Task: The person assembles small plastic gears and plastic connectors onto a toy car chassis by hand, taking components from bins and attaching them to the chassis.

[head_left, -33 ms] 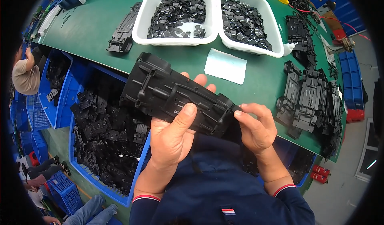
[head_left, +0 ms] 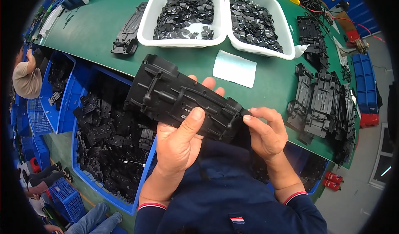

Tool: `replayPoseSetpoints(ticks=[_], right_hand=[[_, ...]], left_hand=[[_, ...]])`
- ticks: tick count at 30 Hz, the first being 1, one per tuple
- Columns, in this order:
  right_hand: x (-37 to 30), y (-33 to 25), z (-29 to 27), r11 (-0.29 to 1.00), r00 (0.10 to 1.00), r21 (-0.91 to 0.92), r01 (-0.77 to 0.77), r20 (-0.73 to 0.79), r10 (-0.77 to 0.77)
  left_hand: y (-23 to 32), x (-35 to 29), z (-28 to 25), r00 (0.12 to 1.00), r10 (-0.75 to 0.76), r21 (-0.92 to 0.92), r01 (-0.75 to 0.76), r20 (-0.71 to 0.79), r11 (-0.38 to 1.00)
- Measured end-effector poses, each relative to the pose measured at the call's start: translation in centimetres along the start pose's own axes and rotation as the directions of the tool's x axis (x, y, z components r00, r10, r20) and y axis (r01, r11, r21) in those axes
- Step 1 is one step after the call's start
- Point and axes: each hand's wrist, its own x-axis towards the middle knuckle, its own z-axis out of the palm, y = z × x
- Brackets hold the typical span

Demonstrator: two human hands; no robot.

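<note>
My left hand is closed round a long black moulded plastic part, thumb on its ribbed face and fingertips showing past the far edge. The part is held tilted in front of my body, its right end lower. At that right end my right hand pinches a small black piece between thumb and fingers, against the part's corner. Most of the small piece is hidden by the fingertips. Beyond my hands, two white tubs hold many small black pieces with shiny faces.
A white sheet lies on the green table. Similar black parts stand stacked at right; another lies left of the tubs. A white squeeze bottle touches the right tub. Below left, a blue crate holds more parts. People are at far left.
</note>
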Motion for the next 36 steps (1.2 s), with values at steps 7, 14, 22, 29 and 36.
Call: replayPoseSetpoints(ticks=[7, 14, 22, 29, 36], right_hand=[[0.1, -0.2, -0.1, 1.0, 1.0, -0.014, -0.004, 0.028, 0.005], [0.5, -0.3, -0.2, 1.0, 0.999, 0.003, -0.013, 0.043, 0.012], [0.8, 0.0, 0.2, 0.999, 0.998, 0.052, -0.014, 0.054, 0.011], [3.2, -0.2, 0.0, 0.949, 0.953, 0.156, -0.274, 0.18, 0.246], [11.6, 6.6, 0.6, 0.933, 0.944, -0.161, -0.321, 0.027, 0.329]], left_hand=[[-0.3, -0.2, -0.1, 0.999, 0.022, 0.009, -0.022, 0.042, 1.0], [-0.5, -0.3, -0.3, 0.997, 0.038, 0.02, -0.039, 0.068, 0.999], [-0.3, -0.2, -0.7, 0.998, 0.006, -0.018, -0.005, 0.065, 1.0], [0.7, 0.0, -2.0, 0.99, 0.003, -0.007, -0.004, -0.14, 1.0], [1.7, -0.5, -4.2, 0.982, -0.01, -0.048, 0.001, -0.191, 0.999]])
